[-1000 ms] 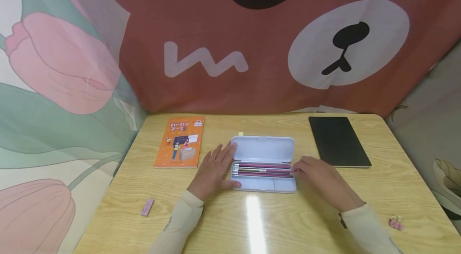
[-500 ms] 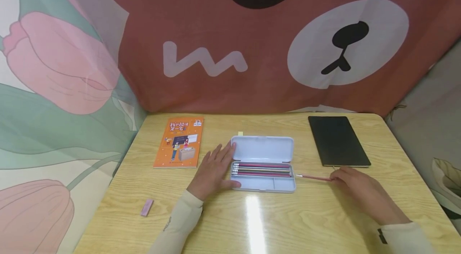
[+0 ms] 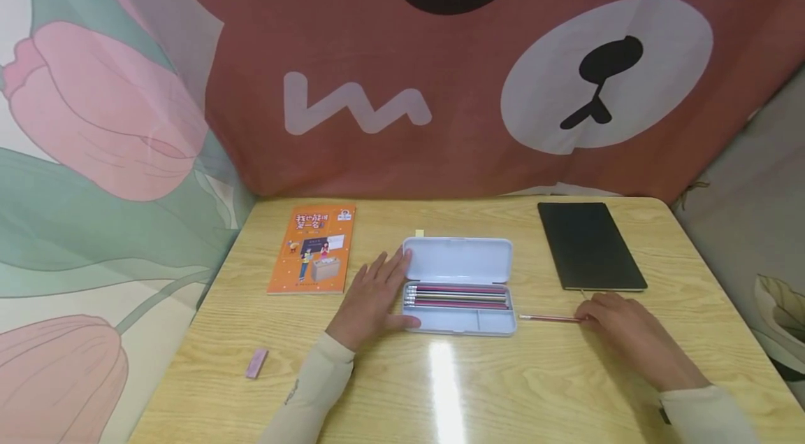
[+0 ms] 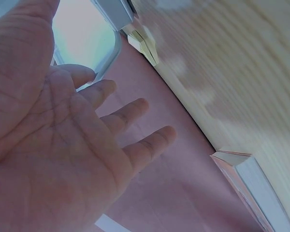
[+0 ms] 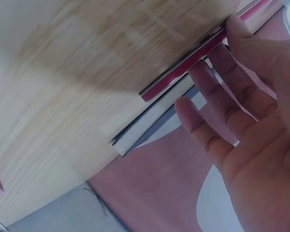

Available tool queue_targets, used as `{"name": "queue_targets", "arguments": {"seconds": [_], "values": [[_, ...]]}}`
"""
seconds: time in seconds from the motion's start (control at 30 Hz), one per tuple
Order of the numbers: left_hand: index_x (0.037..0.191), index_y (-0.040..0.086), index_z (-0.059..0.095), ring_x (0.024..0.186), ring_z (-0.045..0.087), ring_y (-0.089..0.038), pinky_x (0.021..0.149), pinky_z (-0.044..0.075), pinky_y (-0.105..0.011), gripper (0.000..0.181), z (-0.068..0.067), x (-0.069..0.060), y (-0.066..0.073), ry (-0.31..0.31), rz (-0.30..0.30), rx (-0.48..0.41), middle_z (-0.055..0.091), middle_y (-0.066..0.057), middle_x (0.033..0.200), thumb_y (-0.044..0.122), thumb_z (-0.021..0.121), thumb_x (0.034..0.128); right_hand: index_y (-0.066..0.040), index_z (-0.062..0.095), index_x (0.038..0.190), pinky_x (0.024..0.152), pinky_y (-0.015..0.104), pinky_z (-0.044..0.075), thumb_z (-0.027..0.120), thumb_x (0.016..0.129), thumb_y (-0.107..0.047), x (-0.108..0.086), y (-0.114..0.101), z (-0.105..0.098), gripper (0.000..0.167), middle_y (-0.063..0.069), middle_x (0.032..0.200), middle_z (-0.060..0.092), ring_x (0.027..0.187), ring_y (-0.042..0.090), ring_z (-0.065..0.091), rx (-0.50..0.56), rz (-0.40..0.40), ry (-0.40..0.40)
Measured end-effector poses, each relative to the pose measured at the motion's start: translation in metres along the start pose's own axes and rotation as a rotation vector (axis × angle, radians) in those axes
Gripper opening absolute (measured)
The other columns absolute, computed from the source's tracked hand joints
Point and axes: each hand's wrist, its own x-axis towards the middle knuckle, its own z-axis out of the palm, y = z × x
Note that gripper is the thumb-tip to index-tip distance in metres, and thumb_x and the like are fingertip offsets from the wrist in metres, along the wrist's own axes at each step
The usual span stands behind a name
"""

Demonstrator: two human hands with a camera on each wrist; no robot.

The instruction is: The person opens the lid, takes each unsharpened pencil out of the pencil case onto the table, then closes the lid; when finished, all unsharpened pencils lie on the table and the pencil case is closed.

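Note:
A pale pencil case (image 3: 440, 321) lies with its lid up in the middle of the table. Several striped pencils (image 3: 455, 297) fill its rear compartment; the front ones hold nothing visible. My left hand (image 3: 372, 297) rests against the case's left side, fingers spread by the lid and thumb over the front corner. To the right of the case, my right hand (image 3: 622, 332) pinches a red-and-black pencil (image 3: 548, 319) between thumb and fingers, low at the table. In the right wrist view the pencil (image 5: 183, 67) runs past the fingertips. Its white-tipped end points at the case.
An orange book (image 3: 312, 248) lies at the back left, a black notebook (image 3: 591, 246) at the back right, just beyond my right hand. A pink eraser-like block (image 3: 256, 363) sits at the front left. Behind the case a small yellowish item (image 3: 419, 233) peeks out.
My right hand drew a pencil out of the case to the right. In the last half second the pencil shifted slightly lower and levelled. The left hand stayed put.

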Motion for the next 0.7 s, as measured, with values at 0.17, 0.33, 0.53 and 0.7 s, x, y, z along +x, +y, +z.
{"name": "queue_targets", "arguments": {"seconds": [0.17, 0.33, 0.53, 0.7], "values": [[0.178, 0.014, 0.02, 0.166, 0.033, -0.044, 0.131, 0.031, -0.071, 0.127, 0.0, 0.0, 0.0, 0.001, -0.002, -0.002, 0.024, -0.006, 0.185, 0.066, 0.087, 0.0836, -0.025, 0.078, 0.098, 0.08, 0.053, 0.059, 0.087, 0.088, -0.004, 0.002, 0.001, 0.0, 0.025, -0.008, 0.097, 0.072, 0.096, 0.025, 0.071, -0.014, -0.015, 0.0], [0.178, 0.014, 0.019, 0.166, 0.032, -0.045, 0.131, 0.03, -0.071, 0.126, 0.0, 0.0, 0.001, -0.002, 0.001, -0.015, 0.024, -0.006, 0.185, 0.065, 0.087, 0.0845, -0.025, 0.079, 0.101, 0.086, 0.057, 0.06, 0.091, 0.086, -0.011, 0.006, 0.0, -0.005, 0.024, -0.008, 0.1, 0.074, 0.097, 0.025, 0.071, -0.007, -0.069, 0.076], [0.178, 0.012, 0.02, 0.166, 0.032, -0.046, 0.13, 0.03, -0.073, 0.126, 0.0, -0.001, 0.001, 0.006, 0.014, -0.023, 0.024, -0.009, 0.184, 0.063, 0.088, 0.0844, -0.024, 0.079, 0.109, 0.074, 0.041, 0.049, 0.092, 0.086, -0.02, 0.031, -0.016, -0.016, 0.027, -0.01, 0.102, 0.073, 0.093, 0.016, 0.064, -0.023, -0.16, 0.166], [0.178, 0.012, 0.02, 0.166, 0.031, -0.046, 0.131, 0.03, -0.072, 0.125, 0.0, -0.002, 0.0, 0.011, 0.012, -0.027, 0.024, -0.009, 0.184, 0.063, 0.087, 0.0851, -0.02, 0.079, 0.112, 0.078, 0.042, 0.051, 0.092, 0.087, -0.017, 0.062, -0.041, -0.021, 0.028, -0.008, 0.103, 0.074, 0.096, 0.018, 0.065, 0.002, -0.241, 0.182]]}}
